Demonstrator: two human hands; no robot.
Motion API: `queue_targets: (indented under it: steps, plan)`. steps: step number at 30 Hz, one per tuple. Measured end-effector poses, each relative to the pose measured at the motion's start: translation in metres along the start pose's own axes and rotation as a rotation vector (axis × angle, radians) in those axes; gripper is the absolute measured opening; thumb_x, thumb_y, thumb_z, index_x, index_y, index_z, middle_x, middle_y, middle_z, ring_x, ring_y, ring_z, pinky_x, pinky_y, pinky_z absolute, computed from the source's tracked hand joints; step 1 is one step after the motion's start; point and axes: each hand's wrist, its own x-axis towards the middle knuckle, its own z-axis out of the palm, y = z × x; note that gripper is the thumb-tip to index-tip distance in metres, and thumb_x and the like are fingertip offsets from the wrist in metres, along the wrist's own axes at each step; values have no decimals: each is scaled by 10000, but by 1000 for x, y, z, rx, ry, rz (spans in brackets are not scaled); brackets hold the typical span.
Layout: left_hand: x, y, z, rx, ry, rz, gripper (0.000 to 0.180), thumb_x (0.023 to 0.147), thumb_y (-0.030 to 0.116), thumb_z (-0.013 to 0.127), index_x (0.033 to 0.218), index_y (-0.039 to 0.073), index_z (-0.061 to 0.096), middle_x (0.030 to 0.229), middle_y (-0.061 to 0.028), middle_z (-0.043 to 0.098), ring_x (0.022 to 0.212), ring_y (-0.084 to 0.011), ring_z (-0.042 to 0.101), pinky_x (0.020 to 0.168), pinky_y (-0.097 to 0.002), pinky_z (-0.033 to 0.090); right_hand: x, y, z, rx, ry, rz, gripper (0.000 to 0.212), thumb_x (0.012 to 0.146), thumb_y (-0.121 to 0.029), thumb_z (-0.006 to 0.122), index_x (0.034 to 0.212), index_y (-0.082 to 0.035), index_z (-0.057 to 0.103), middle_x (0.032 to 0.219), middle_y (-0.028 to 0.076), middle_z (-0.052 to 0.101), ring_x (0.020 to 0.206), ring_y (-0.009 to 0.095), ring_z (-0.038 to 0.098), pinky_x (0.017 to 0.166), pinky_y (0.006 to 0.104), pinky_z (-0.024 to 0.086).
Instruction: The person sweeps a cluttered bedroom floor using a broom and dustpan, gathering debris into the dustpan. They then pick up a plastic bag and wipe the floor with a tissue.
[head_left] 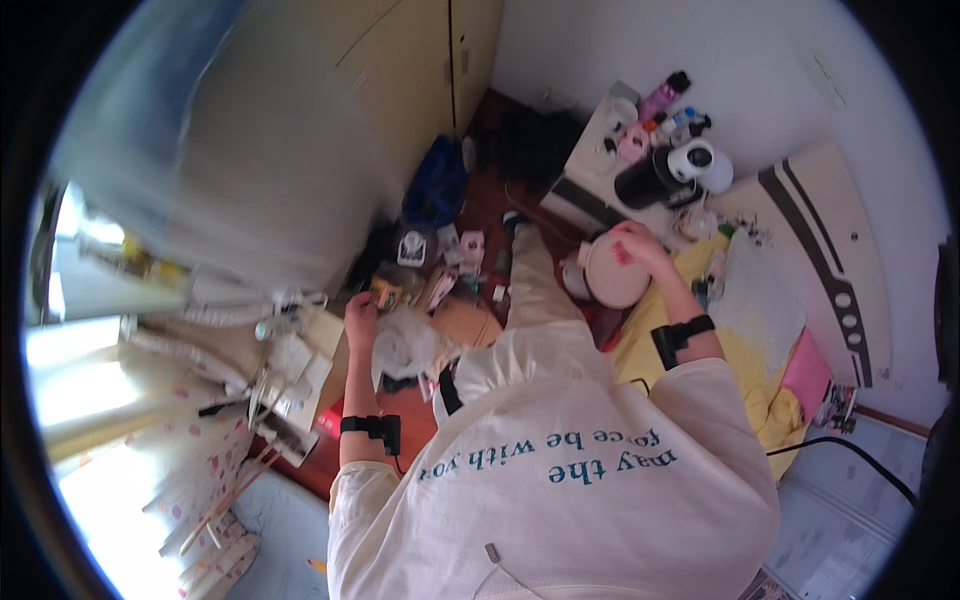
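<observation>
My right hand rests on a round beige lid-like piece, its fingers stretched across the top. Part of a pale container shows beside and beneath that piece. On the other side, my left hand is held with its fingers curled together. Close to its fingertips is a small yellow packet-like item; whether the fingers grip it cannot be made out. A crumpled clear plastic bag and a brown cardboard piece lie to the right of my left hand.
A bedside cabinet carries bottles and a black cylinder with a white camera. A bed with yellow bedding stands at right. A blue bag sits near the wardrobe. Small packages litter the red floor.
</observation>
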Motion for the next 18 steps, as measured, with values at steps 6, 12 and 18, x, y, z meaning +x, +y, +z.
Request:
queue_targets:
  steps: [6, 12, 18]
  plan:
    - [183, 127, 239, -74, -453, 149, 240, 774, 68, 547, 1012, 58, 575, 940, -119, 638, 854, -253, 628, 759, -345, 490, 288, -73, 54, 91, 128, -76, 161, 884, -184, 461, 993, -66, 454, 692, 126, 575, 475, 234, 572, 433, 394, 537]
    - [299, 150, 457, -26, -633, 109, 262, 772, 52, 571, 1034, 32, 580, 932, -125, 641, 868, -239, 627, 749, -318, 490, 455, -65, 70, 303, 214, 111, 217, 883, -188, 456, 1051, -52, 473, 863, 126, 573, 609, 213, 592, 507, 388, 553]
    - [364, 163, 634, 286, -606, 28, 556, 726, 301, 678, 1146, -25, 513, 1129, -227, 551, 1107, -337, 500, 915, -403, 417, 493, -77, 51, 472, 603, -76, 391, 940, -314, 379, 1128, 14, 479, 1048, 153, 556, 913, 244, 556, 803, 326, 447]
